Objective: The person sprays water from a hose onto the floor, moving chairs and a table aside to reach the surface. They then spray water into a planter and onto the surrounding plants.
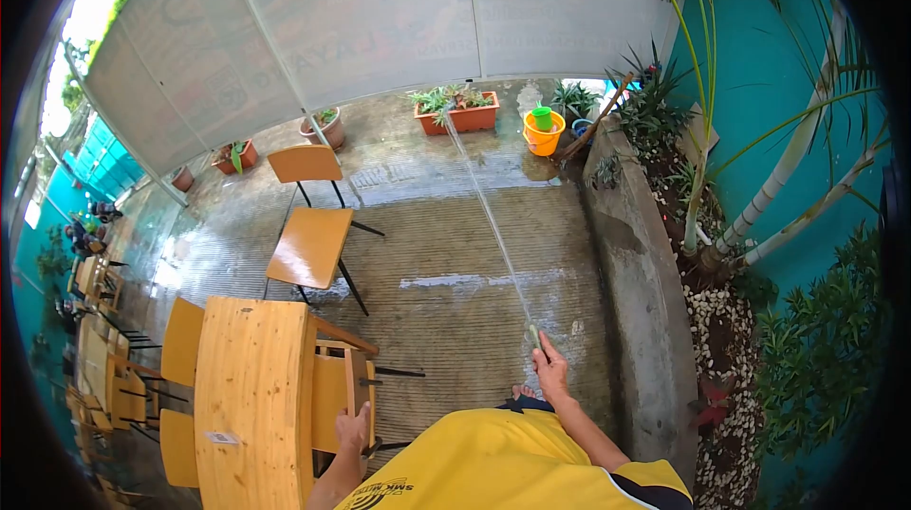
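My right hand (551, 372) is wrapped round the greenish end of a hose (535, 335). From it a stream of water (495, 233) arcs forward to the plants in a rectangular terracotta planter (472, 120). My left hand (352, 430) grips the backrest of a wooden chair (357, 381), which stands beside a wooden table (249, 396). Most of the hose is hidden behind my hand and body.
Ahead on the wet ridged floor stands another chair (306, 246). An orange bucket (544, 134) sits near the raised concrete border (638, 292) on the right. Potted plants line the hanging banner (380, 17); more tables and chairs (100, 368) stand left.
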Demonstrator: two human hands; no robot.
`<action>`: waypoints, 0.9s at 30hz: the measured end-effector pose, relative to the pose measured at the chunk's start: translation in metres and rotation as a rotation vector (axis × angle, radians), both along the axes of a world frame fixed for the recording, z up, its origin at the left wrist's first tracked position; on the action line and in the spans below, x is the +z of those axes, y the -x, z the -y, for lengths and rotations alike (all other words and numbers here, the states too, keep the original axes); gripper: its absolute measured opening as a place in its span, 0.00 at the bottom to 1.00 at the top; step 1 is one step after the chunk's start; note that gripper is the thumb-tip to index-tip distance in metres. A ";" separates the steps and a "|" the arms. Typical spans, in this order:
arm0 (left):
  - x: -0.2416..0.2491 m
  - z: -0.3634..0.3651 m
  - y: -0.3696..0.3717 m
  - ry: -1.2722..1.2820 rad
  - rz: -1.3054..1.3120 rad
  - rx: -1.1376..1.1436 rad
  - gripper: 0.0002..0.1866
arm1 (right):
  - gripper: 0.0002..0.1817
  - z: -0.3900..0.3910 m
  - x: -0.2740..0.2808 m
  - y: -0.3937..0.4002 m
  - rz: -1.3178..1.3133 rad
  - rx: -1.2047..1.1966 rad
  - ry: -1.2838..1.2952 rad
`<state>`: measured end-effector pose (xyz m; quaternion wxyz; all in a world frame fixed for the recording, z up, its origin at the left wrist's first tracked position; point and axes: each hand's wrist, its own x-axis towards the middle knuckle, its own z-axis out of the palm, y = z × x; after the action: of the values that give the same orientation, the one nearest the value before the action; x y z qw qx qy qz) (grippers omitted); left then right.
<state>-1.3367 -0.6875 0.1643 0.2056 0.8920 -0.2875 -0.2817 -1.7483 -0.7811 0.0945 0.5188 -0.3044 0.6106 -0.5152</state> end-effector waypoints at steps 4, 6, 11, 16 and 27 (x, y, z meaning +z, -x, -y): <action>-0.004 0.000 0.001 -0.030 0.079 0.010 0.33 | 0.28 0.000 0.001 0.000 0.004 0.014 0.000; 0.005 0.000 0.005 -0.029 0.060 0.014 0.33 | 0.28 0.000 -0.002 0.000 -0.007 0.013 0.009; 0.005 0.000 0.003 -0.007 -0.001 0.002 0.33 | 0.28 -0.002 -0.004 0.003 -0.018 0.020 0.004; -0.004 0.000 0.000 -0.027 0.052 -0.002 0.32 | 0.28 -0.003 -0.001 0.005 0.001 -0.002 -0.014; -0.018 -0.003 -0.010 0.031 0.015 -0.033 0.32 | 0.28 -0.006 -0.005 0.010 -0.028 -0.016 -0.014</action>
<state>-1.3267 -0.6843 0.1465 0.2128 0.8860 -0.3080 -0.2737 -1.7581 -0.7754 0.0892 0.5081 -0.3029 0.6237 -0.5110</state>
